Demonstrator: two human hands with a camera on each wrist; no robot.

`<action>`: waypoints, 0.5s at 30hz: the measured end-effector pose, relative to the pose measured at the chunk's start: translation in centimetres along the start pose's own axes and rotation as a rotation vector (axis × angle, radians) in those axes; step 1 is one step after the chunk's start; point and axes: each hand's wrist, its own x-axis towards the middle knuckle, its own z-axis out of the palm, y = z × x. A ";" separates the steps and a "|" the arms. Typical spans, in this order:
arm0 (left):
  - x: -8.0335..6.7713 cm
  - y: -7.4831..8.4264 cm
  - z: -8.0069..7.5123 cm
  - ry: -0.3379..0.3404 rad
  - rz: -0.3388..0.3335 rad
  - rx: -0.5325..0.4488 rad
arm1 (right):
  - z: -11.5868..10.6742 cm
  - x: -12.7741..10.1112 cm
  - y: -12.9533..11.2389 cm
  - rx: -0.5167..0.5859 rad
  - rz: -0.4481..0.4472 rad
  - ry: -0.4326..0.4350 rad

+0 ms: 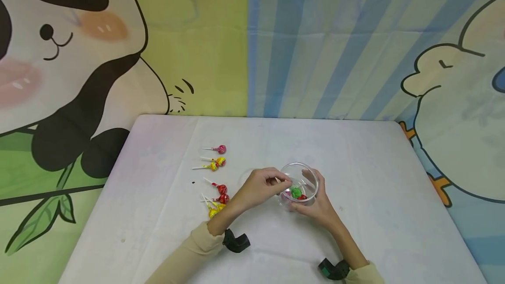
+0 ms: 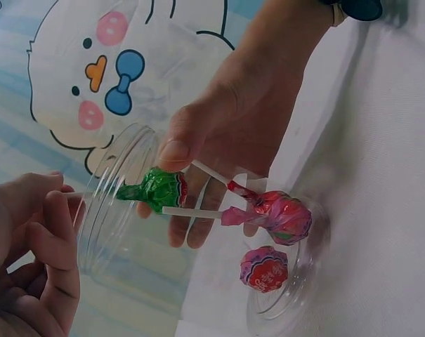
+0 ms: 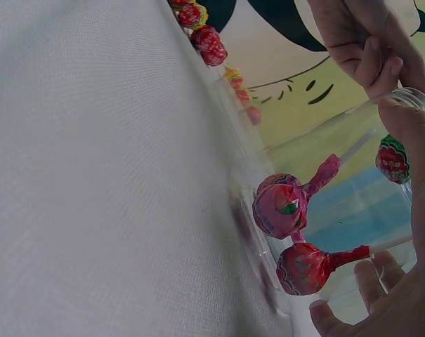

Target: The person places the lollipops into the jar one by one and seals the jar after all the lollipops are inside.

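Left hand [image 1: 258, 186]: just below the middle of the head view, fingers curled together and pinching the white stick of the green lollipop [image 1: 296, 192] at the cup's rim.
Green lollipop: its wrapped head hangs inside the mouth of the clear plastic cup [image 1: 311, 178]; in the left wrist view it sits centre-left [image 2: 158, 188], above the two sweets lower down.
Right hand [image 1: 315, 205]: wraps the cup from the right side, thumb on the near wall and fingers curled round the far wall.
Clear plastic cup: tilted on the white table [image 1: 375, 196], mouth turned toward the left hand.
Inside the cup: a pink lollipop [image 3: 281, 208] and a red lollipop [image 3: 303, 268] lie against the bottom, touching each other.
Loose lollipops [image 1: 216, 174]: pink, yellow and red ones lie in a row on the table, left of the hands.
Backdrop: cartoon panda [image 1: 59, 56] at upper left.
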 end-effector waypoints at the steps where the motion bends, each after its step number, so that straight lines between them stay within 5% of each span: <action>1: 0.0 0.0 0.1 -0.011 0.004 0.010 | 0.0 0.0 0.0 0.005 -0.001 -0.003; 11: 0.7 0.4 0.9 -0.089 0.197 0.202 | -0.3 0.0 0.0 0.006 -0.001 -0.017; 15: 1.0 0.8 1.0 -0.120 0.209 0.263 | -0.2 0.0 0.2 0.009 -0.004 -0.018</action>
